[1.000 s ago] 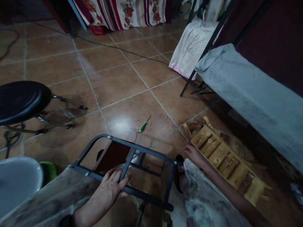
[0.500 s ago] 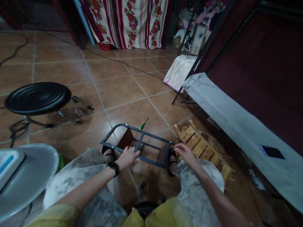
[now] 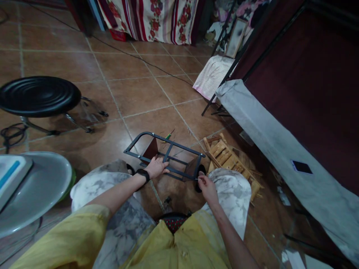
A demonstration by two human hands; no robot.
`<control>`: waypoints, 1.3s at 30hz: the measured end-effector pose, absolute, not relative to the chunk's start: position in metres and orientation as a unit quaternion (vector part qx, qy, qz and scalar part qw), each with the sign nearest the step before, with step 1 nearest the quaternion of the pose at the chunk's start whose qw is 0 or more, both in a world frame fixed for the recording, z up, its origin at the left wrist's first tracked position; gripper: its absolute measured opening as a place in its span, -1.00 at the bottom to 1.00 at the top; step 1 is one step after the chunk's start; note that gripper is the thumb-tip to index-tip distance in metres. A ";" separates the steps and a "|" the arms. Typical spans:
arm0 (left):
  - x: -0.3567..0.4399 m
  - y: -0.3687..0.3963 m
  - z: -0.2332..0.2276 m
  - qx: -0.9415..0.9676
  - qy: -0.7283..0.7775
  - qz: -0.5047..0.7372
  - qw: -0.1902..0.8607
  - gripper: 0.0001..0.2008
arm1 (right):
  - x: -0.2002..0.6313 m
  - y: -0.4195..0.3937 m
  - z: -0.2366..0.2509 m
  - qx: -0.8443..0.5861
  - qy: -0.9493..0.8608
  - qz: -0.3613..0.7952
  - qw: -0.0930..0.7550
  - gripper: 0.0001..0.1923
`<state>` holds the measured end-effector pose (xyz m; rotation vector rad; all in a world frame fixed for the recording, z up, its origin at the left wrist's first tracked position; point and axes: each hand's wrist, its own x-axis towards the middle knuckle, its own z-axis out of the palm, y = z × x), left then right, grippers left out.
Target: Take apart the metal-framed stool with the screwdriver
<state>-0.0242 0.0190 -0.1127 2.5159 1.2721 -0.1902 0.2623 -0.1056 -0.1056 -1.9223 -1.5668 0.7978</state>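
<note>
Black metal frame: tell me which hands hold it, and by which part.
The left hand grips the black metal frame on its near crossbar. The right hand is at the near right corner; whether it grips cannot be told.

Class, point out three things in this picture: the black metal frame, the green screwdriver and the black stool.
black metal frame (image 3: 134, 141), head view, on its curved left corner bar.
green screwdriver (image 3: 168, 135), head view, on its green handle.
black stool (image 3: 39, 95), head view, middle of its round seat.
</note>
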 end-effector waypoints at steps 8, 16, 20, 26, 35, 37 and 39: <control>-0.019 0.015 -0.125 0.887 0.440 -0.038 0.137 -0.56 | 0.264 -0.098 -0.104 -0.698 -0.667 0.207 0.159 -0.75; -0.021 0.015 -0.120 0.881 0.445 -0.034 0.159 -0.56 | 0.255 -0.093 -0.100 -0.694 -0.695 0.176 0.070 -0.73; -0.020 0.014 -0.122 0.877 0.451 -0.022 0.166 -0.59 | 0.255 -0.094 -0.100 -0.705 -0.685 0.168 0.072 -0.71; -0.019 0.013 -0.128 0.880 0.449 -0.016 0.156 -0.59 | 0.252 -0.096 -0.102 -0.713 -0.690 0.115 0.048 -0.65; -0.019 0.014 -0.125 0.877 0.450 -0.016 0.166 -0.59 | 0.246 -0.097 -0.104 -0.731 -0.677 0.082 0.028 -0.61; -0.019 0.014 -0.125 0.878 0.448 -0.018 0.168 -0.58 | 0.246 -0.099 -0.104 -0.730 -0.677 0.088 0.031 -0.62; -0.019 0.014 -0.126 0.878 0.447 -0.015 0.169 -0.59 | 0.246 -0.100 -0.103 -0.727 -0.679 0.098 0.037 -0.64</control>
